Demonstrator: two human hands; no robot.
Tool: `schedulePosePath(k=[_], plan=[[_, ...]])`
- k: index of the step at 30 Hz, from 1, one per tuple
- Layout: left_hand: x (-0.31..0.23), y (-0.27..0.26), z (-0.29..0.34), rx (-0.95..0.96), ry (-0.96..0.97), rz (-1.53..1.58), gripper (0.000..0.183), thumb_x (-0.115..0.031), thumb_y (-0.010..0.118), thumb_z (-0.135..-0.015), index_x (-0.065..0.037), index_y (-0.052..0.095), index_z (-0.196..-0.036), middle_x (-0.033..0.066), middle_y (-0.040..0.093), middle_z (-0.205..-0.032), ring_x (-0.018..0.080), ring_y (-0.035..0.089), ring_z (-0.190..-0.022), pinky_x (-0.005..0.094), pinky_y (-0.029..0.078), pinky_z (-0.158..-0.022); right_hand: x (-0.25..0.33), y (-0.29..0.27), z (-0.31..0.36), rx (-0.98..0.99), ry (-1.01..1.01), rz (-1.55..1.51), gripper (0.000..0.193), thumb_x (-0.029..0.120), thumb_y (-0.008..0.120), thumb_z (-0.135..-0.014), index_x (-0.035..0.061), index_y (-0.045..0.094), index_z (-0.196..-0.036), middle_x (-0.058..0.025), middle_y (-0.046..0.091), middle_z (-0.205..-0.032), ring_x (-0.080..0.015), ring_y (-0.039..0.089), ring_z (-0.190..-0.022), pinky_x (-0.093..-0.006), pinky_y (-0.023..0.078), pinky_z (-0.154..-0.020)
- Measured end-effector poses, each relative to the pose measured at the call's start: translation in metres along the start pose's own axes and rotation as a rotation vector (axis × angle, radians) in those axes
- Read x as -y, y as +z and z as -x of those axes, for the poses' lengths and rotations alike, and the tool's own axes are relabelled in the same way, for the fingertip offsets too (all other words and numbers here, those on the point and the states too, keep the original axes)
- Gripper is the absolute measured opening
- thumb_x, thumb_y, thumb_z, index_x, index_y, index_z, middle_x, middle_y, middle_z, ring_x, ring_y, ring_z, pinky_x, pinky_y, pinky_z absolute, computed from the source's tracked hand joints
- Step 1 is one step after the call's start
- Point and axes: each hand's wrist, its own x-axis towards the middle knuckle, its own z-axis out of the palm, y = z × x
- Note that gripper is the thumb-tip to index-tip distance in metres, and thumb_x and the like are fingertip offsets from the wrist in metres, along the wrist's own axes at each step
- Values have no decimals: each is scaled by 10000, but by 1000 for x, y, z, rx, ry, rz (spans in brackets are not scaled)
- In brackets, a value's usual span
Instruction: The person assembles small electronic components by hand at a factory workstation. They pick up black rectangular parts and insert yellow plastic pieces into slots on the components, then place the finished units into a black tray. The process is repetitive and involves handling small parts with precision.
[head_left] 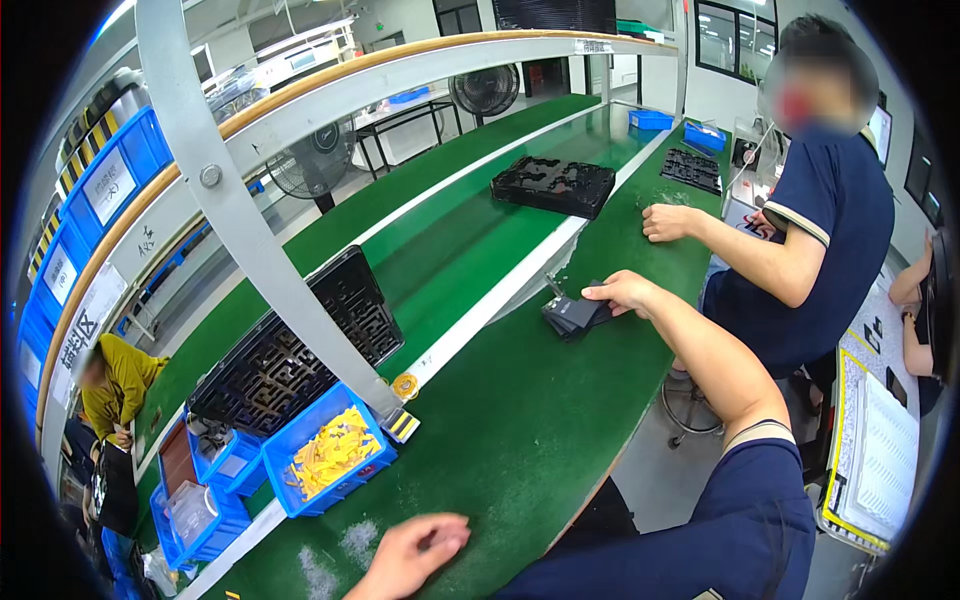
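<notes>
My right hand reaches out over the green bench and pinches the edge of a flat black piece. The piece lies against a small stack of similar black flat pieces; their exact kind is too small to tell. Low in the view, my left hand rests over the near part of the bench. Its fingers are loosely curled, with a gap to the thumb and nothing seen in them. Close to it lie small heaps of clear whitish bits.
A blue bin of yellow strips stands left, beside other blue bins. Black slotted trays lean behind the metal post. A black tray stack sits on the green belt. A co-worker sits at the right, a hand on the bench.
</notes>
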Motion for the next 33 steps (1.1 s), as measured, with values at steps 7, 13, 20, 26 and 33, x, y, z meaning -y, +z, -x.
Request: schedulePosePath(k=[7,13,20,26,33], plan=[[-14,36,-123,-80,10,345,523,-153,613,-896,55,416,-1335,171,540,-1264,233,578,-1079,352,487,-913,11,56,31,86,-99,57,587,469,808,-683,-62,662,-886,-103,635,-782,-174,605,-662,-295,503,-573],[-8,50,-151,-132,-25,447,601,-123,611,-887,71,329,-1381,193,461,-1347,238,533,-1150,360,467,-945,20,62,51,-93,-307,237,632,452,732,-750,-83,608,-1062,-165,646,-889,-261,629,-821,-366,522,-727],[5,49,-88,-46,-72,489,578,-85,615,-881,23,351,-1383,151,498,-1295,228,538,-1137,346,477,-925,76,115,110,-101,-594,938,779,497,662,-765,-115,464,-1204,-246,653,-939,-378,606,-980,-435,433,-905],[18,40,-18,21,-34,481,605,-164,621,-903,-11,328,-1410,126,498,-1301,194,524,-1157,338,451,-947,78,147,87,-131,-396,1165,1117,578,741,-638,-191,287,-1310,-244,654,-998,-345,624,-1014,-435,400,-942],[29,28,50,-58,20,489,571,-192,587,-924,-21,339,-1409,127,502,-1304,193,528,-1154,332,453,-951,61,155,64,-256,-337,1196,875,332,770,-616,-138,359,-1229,-189,686,-921,-319,658,-946,-451,390,-1021]])
